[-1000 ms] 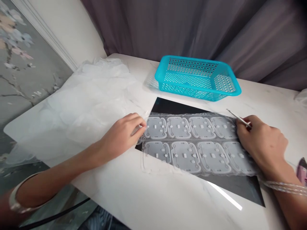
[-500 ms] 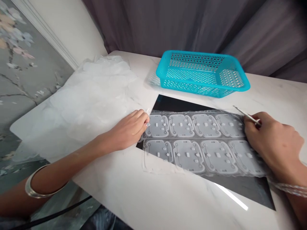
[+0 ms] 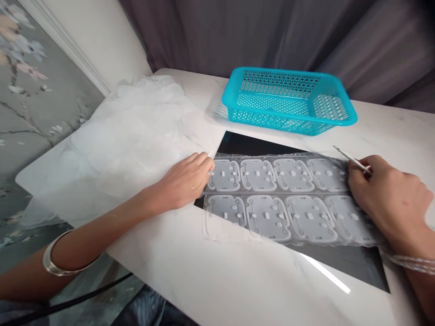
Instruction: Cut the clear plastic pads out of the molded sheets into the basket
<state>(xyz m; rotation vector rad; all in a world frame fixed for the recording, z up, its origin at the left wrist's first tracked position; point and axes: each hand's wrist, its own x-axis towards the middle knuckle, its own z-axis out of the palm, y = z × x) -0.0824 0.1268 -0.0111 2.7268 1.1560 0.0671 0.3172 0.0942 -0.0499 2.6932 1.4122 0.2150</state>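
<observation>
A clear plastic sheet (image 3: pixel 265 193) lies in front of me, with two rows of grey-white rounded panels in it. Part of it rests on a black rectangular sheet (image 3: pixel 261 144). At its left end, my left hand (image 3: pixel 190 179) is closed, fingers pinching the sheet's edge. My right hand (image 3: pixel 390 192) lies on the right end of the sheet, covering some of that end. Between its thumb and fingers sits a thin silver pointed tool (image 3: pixel 351 160), its tip directed to the upper left.
A turquoise perforated basket (image 3: pixel 288 122) stands behind the plastic sheet. On the left of the white marbled table (image 3: pixel 204 280) is a heap of translucent white plastic (image 3: pixel 129 131). Grey-purple curtains (image 3: pixel 238 31) hang behind the table.
My left fingers have closed further at the sheet's left edge. My right hand, still holding the tool, appears farther right, mostly as the view shifted and the basket moved in frame too.
</observation>
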